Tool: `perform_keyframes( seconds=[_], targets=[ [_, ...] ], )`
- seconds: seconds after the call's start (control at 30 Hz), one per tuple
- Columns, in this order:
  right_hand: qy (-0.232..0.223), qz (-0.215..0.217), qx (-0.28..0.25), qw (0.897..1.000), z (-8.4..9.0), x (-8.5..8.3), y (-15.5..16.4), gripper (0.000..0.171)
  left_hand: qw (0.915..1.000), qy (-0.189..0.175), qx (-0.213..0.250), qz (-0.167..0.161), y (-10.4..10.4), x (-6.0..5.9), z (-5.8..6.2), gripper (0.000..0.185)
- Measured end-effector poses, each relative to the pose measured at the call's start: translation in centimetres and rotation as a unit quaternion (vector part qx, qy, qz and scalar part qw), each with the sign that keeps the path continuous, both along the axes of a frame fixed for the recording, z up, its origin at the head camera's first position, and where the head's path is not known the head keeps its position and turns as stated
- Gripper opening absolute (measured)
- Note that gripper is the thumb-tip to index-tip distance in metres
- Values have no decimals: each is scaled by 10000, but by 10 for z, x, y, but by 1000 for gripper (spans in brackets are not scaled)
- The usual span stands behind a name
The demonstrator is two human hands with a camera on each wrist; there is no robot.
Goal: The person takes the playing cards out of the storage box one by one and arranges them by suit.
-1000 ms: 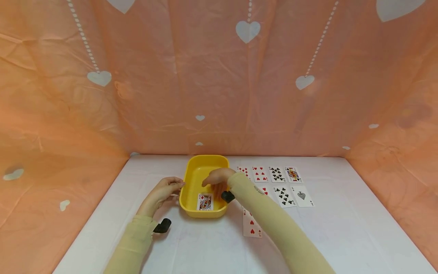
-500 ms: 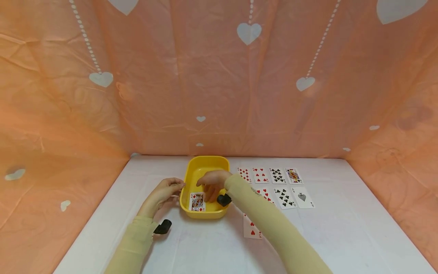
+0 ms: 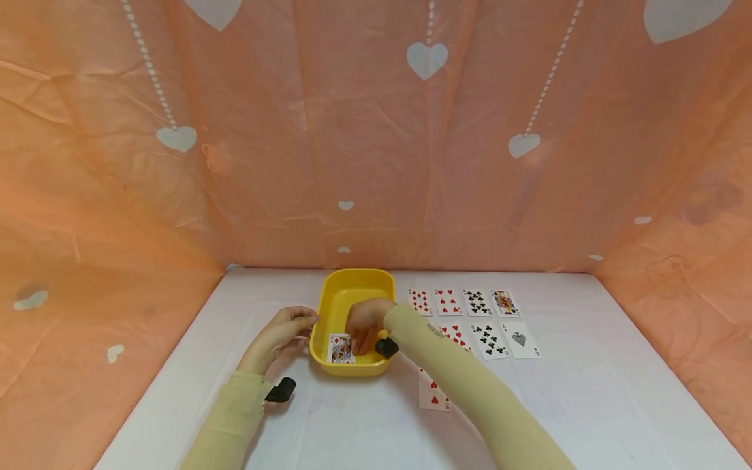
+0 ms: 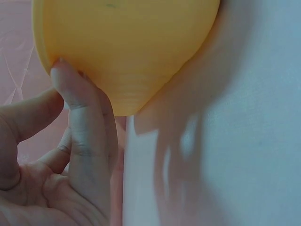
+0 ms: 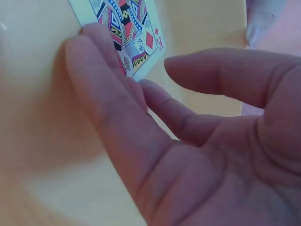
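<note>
Inside the yellow plastic tray (image 3: 333, 369), a king of diamonds playing card (image 3: 341, 349) lies face up at the near left corner. My right hand (image 3: 367, 321) reaches down into the tray. In the right wrist view its extended fingers (image 5: 108, 94) are at the card's edge, while the thumb stands apart from it. My left hand (image 3: 286, 329) is at the tray's left side. The left wrist view shows a straight fingertip (image 4: 66, 77) touching the outer wall just under the rim. My left thumb is partly hidden behind that finger.
Right of the tray, several playing cards lie face up in rows on the white cloth, among them a jack (image 3: 504, 302) and an ace of spades (image 3: 520, 339). My right forearm covers part of a hearts card (image 3: 435, 397). An orange curtain (image 3: 376, 163) stands behind.
The king of diamonds has slid left inside the tray, with my right hand moving left and lower beside it. My left hand has stayed at the tray's side.
</note>
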State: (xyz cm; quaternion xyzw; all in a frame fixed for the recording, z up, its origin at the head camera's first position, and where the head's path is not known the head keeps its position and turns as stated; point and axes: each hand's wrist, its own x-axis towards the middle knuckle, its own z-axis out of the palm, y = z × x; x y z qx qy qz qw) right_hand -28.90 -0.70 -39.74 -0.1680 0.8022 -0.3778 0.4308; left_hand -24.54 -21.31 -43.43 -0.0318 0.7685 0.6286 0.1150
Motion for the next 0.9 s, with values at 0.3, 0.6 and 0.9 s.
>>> perform_keyframes(
  seconds=[0.3,0.6,0.9],
  targets=[
    [413,-99,95,9991,-4,-5,1,9,9998,-45,-161,60,1,0,0,28],
    [838,-90,-66,9964,-1,-11,6,8,9999,-89,135,24,0,0,1,28],
    [45,-290,-599,9978,-4,-16,10,10,9999,-103,50,37,1,1,2,29]
  ],
)
